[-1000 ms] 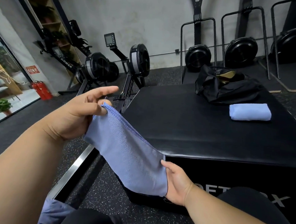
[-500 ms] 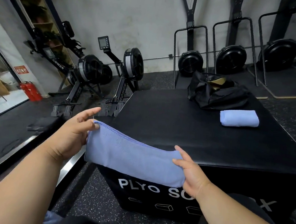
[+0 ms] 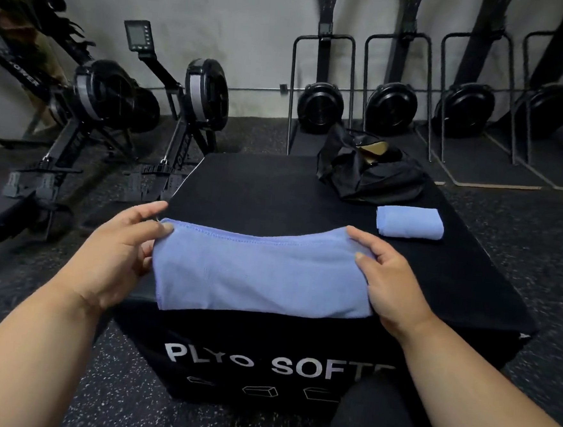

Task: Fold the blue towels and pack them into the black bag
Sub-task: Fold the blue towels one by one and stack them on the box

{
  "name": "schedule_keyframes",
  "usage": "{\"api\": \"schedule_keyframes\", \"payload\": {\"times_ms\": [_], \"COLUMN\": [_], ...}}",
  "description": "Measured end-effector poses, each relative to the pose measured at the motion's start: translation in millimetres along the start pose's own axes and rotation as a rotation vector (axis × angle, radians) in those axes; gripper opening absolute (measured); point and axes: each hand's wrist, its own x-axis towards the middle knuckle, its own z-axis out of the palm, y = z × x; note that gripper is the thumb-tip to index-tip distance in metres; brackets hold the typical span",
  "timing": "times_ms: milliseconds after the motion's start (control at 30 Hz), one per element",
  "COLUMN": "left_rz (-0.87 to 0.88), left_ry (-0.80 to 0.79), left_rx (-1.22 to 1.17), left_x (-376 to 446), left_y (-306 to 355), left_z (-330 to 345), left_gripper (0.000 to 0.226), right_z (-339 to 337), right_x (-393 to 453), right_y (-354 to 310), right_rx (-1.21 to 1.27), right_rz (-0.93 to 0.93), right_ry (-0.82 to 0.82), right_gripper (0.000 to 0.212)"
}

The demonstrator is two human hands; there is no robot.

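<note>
Item: black plyo box (image 3: 258, 191), padded, sitting on a dark speckled rubber floor (image 3: 518, 236); white lettering "PLYO SOFT" is showing on its near face, the rest of the wording hidden by the person's dark-clad knee.

Item: blue towel (image 3: 259, 275), folded into a long band, lying across the box's near edge. The left hand (image 3: 117, 252) is pinching its left end between thumb and fingers; the right hand (image 3: 388, 281) is gripping its right end, fingers curled over the top fold.

Item: second blue towel (image 3: 409, 222), folded small, resting on the box top toward the far right, well apart from the hands.

Item: black bag (image 3: 373, 173), slumping open at the far right of the box top, just behind the folded towel, a tan lining showing inside.

Item: rowing machines (image 3: 202, 91), two or more, standing on the floor to the left.

Item: further black flywheel machines (image 3: 391, 107), standing upright in metal frames along the grey wall (image 3: 240, 17) behind.
</note>
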Motion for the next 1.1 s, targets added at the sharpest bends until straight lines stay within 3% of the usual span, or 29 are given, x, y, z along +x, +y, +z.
{"api": "schedule_keyframes", "payload": {"times_ms": [133, 300, 367, 533, 733, 833, 1100], "left_rz": [-0.055, -0.196, -0.174, -0.137, -0.079, -0.053, -0.015], "left_ry": [0.057, 0.04, 0.044, -0.056, -0.056, -0.023, 0.092], "left_rx": [0.047, 0.329, 0.423, 0.421, 0.419, 0.462, 0.524], "left_x": [51, 112, 122, 125, 120, 121, 120], "left_y": [-31, -114, -133, -136, -148, -153, -157], "left_z": [2, -1, -3, -7, -11, -11, -10], "left_gripper": [0.031, 0.049, 0.042, 0.044, 0.034, 0.025, 0.012], "right_z": [-9, 6, 12, 21, 20, 26, 33], "right_x": [28, 82, 95, 112, 114, 124, 167], "right_y": [13, 71, 88, 100, 85, 77, 114], "right_rx": [-0.007, -0.408, -0.504, -0.49, -0.617, -0.547, -0.439], "right_rz": [0.023, 0.189, 0.202, 0.099, -0.022, -0.114, 0.129], "right_ry": [-0.011, -0.01, 0.004, 0.037, 0.125, 0.138, 0.069], "right_gripper": [0.059, 0.054, 0.044, 0.031, 0.03, 0.031, 0.028]}}
